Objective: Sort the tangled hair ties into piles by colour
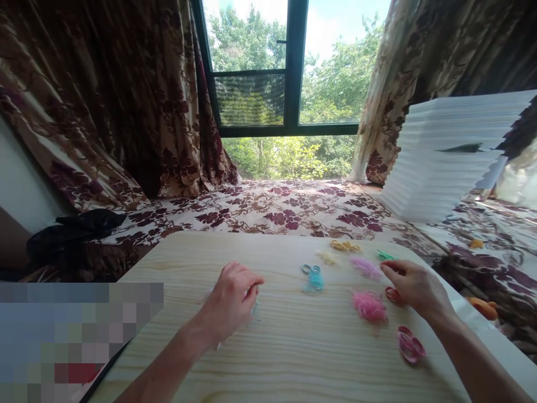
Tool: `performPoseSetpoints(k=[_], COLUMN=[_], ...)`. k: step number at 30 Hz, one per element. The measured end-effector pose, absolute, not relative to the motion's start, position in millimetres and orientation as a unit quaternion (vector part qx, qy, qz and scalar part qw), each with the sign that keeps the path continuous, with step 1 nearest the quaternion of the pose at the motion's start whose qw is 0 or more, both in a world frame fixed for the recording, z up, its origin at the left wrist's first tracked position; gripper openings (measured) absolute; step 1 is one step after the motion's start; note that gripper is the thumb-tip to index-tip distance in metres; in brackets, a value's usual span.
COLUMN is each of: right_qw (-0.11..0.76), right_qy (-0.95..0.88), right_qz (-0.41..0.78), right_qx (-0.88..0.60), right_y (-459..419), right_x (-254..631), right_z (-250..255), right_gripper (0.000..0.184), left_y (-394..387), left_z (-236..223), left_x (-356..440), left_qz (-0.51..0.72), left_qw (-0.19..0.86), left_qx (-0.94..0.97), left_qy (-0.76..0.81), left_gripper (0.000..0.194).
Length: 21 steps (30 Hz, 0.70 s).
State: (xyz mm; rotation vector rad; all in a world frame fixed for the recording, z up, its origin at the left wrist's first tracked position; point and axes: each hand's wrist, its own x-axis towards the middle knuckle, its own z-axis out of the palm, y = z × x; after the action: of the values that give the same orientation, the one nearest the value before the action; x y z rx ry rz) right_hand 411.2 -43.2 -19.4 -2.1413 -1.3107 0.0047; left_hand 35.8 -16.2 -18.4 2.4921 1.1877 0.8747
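Observation:
On a pale wooden table [285, 347] lie small heaps of thin coloured bands that look like hair elastics. My left hand [235, 296] is over the left half of the table, its fingers pinched together; what they hold, if anything, is hidden. Something small and bluish partly shows beneath it. At the right, my right hand [419, 285] has its thumb and forefinger closed near the lilac bands [366, 267] and green bands [386, 255]. Red rings [392, 295] sit just under that hand. Closer in are pink bands [369, 306] and pink rings [411, 345].
Teal bands [314, 281] with grey-blue rings [311, 269] lie mid-table. Behind them are cream bands [327, 257] and yellow rings [345, 246]. A tall white paper stack [444, 157] stands at right, a black bag [75, 235] at left. The window is beyond.

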Motion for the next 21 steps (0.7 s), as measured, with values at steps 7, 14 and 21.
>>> performPoseSetpoints(k=[7,14,21], right_qw=[0.270,0.305,0.379], right_qy=[-0.513,-0.503,-0.586], right_qz=[0.008,-0.028,0.023], right_qx=[-0.814,-0.808,-0.716], right_y=[-44.1,-49.2,-47.8], right_x=[406.9,406.2,350.1], right_z=[-20.0,-6.5,-3.5], right_gripper=[0.025,0.031,0.035], left_y=[-14.4,-13.1,-20.6], left_z=[-20.0,-23.0,-14.8], left_x=[33.9,33.4,40.2], left_qz=[0.285,0.292,0.331], left_qw=[0.126,0.127,0.259], left_qx=[0.860,0.854,0.778], left_qy=[0.405,0.412,0.467], left_gripper=[0.026,0.026,0.024])
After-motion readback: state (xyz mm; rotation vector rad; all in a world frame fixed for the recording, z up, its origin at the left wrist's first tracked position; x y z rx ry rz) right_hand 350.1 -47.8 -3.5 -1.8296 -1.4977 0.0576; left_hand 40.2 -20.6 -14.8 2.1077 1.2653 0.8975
